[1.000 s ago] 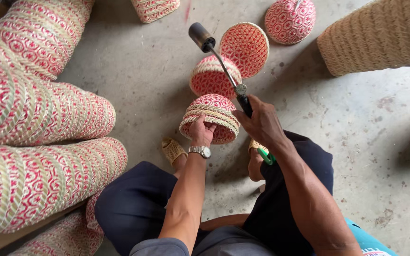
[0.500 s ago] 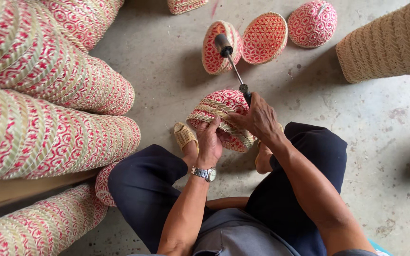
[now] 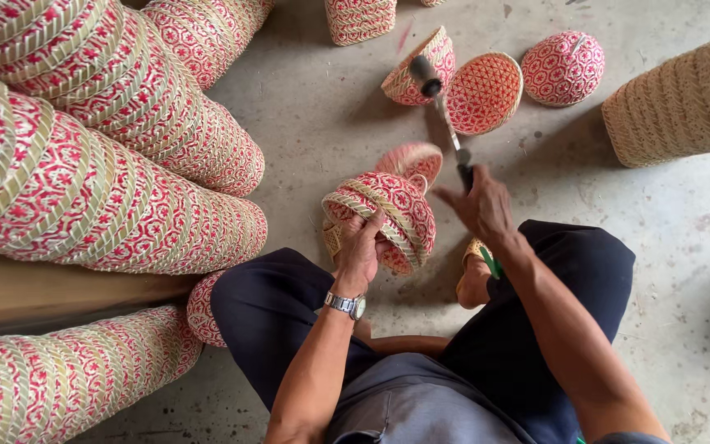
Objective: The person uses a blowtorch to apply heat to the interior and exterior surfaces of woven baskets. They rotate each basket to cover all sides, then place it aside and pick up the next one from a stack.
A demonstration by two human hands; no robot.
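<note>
Gripping a woven basket (image 3: 388, 215), left hand (image 3: 361, 251); right hand (image 3: 482, 205) raises a hammer (image 3: 441, 111).

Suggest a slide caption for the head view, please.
Left hand steadies a red woven basket while right hand raises a hammer.

The left hand (image 3: 361, 247) clasps a red-and-straw woven basket (image 3: 384, 215), tilted on the concrete floor (image 3: 314, 107). At two o'clock of it, the right hand (image 3: 483, 207) grips a hammer (image 3: 441, 107), head raised toward twelve. Stacked baskets (image 3: 100, 164) fill nine o'clock.
</note>
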